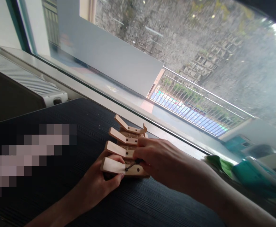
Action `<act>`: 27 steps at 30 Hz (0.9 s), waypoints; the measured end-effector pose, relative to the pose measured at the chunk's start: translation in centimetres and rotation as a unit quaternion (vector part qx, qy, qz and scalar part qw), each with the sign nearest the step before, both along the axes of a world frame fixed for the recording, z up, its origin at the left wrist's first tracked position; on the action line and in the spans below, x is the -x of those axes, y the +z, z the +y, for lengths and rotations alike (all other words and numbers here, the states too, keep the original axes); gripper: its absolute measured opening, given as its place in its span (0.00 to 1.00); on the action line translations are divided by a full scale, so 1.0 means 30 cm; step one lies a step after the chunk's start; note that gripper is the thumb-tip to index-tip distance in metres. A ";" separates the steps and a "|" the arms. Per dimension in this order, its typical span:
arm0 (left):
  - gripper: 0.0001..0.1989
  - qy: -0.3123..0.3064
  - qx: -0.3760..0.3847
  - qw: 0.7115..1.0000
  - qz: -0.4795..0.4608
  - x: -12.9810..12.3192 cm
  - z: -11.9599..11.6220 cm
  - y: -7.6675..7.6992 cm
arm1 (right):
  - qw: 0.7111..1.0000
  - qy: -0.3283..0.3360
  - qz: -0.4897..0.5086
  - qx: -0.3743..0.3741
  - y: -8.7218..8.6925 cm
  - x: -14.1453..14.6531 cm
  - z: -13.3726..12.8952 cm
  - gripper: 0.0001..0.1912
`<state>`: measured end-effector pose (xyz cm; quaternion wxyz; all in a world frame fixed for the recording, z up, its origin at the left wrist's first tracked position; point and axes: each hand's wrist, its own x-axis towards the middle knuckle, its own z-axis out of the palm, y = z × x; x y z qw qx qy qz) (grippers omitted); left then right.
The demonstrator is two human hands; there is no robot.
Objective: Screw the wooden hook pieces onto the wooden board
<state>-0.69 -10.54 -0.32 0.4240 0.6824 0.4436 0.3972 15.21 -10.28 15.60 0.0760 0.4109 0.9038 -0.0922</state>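
black tabletop (pixel 64 119) below, left hand (pixel 99 177) clasps wood (pixel 113 165), right hand (pixel 157 154) slants dark tool (pixel 131 165).

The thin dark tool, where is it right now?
In the head view, at lower middle, the thin dark tool is in the right hand, its tip at a dark spot on the nearest wooden piece, beside the left hand.

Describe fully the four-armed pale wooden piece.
The pale wooden piece has four bent arms in a row, angled ends toward the picture's left, flat parts dotted with dark spots; a curved hook shows at the far end. It appears to rest on the black grained tabletop. The left-hand grip holds its near end; in the right-hand grip, a thin dark tool touches the nearest arm.
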 end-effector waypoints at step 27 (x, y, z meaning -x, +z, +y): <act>0.08 0.026 -0.048 0.998 0.024 -0.006 0.000 -0.027 | 0.995 -0.081 -0.042 0.028 -0.018 -0.041 0.044 0.07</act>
